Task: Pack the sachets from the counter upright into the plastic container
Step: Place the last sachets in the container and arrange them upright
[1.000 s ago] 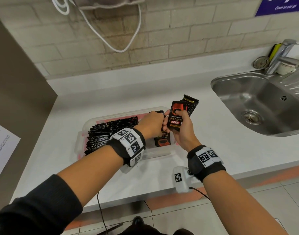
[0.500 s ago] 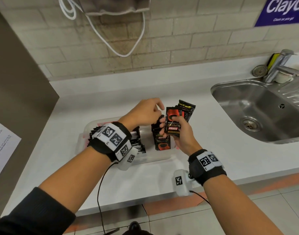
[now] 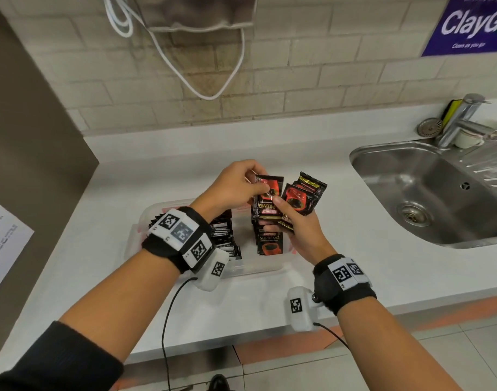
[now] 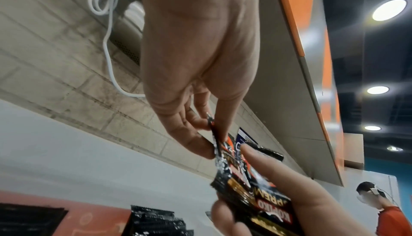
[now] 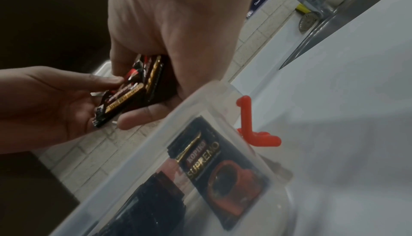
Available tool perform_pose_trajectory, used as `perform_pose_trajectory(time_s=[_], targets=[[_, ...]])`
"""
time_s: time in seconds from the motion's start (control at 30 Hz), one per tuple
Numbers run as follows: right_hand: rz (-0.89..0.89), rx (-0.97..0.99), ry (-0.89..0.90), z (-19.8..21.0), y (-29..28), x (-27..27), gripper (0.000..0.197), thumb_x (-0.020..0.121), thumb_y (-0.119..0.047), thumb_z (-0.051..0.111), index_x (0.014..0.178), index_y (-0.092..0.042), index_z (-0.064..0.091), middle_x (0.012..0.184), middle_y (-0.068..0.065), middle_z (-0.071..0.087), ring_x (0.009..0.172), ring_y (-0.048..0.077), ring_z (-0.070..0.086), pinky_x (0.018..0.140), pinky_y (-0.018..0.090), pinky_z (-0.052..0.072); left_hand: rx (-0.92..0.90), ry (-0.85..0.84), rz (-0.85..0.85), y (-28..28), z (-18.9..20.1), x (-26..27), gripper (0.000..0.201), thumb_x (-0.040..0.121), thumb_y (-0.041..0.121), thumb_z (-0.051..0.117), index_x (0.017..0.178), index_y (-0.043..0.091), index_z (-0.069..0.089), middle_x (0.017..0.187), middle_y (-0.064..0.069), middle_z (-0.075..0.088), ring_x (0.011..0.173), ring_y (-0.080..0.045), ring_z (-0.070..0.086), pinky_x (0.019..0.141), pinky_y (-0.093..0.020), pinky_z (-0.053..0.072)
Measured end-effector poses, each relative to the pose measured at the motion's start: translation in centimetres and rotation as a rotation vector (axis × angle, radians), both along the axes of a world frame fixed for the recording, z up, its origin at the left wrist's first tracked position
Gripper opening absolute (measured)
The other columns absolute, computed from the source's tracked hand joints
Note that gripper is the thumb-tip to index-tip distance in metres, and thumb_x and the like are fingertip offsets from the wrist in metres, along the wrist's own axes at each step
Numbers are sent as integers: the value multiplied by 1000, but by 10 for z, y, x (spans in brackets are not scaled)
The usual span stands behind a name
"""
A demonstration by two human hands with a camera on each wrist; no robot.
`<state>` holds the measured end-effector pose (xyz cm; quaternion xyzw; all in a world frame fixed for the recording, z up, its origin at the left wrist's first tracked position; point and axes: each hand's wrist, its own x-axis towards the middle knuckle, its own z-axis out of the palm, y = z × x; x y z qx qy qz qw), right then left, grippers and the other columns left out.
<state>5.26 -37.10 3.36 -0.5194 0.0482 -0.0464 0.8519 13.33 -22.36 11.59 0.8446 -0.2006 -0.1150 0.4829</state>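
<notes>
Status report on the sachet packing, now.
Left hand pinching one sachet off the bundle held in right hand. Plastic container part filled. Nothing in the way.

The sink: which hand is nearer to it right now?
Right. The right hand, holding a bunch of sachets, is on the side toward the sink; the left hand is farther away, above the plastic container.

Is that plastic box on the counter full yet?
Not full. The plastic container holds rows of upright sachets, with a bare gap between the rows.
</notes>
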Motion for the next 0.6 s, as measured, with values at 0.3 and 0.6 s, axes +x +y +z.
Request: perform_pose_trajectory(time_s=[0.3, 0.6], targets=[[10, -45, 27, -4, -3, 4, 19, 87, -8, 71, 104, -3, 63, 87, 19, 72, 68, 27, 71, 57, 29, 59, 59, -6, -7, 18, 6, 2, 35, 85, -2, 69, 108, 21, 55, 103, -4, 62, 89, -26, 67, 68, -29, 59], [60, -116, -19, 1, -5, 5, 12, 87, -7, 73, 96, -11, 67, 83, 12, 68, 60, 16, 63, 52, 29, 48, 633, -363, -447, 12, 13, -10, 41, 89, 26, 66, 130, 30, 61, 103, 14, 65, 101, -12, 55, 108, -43, 32]])
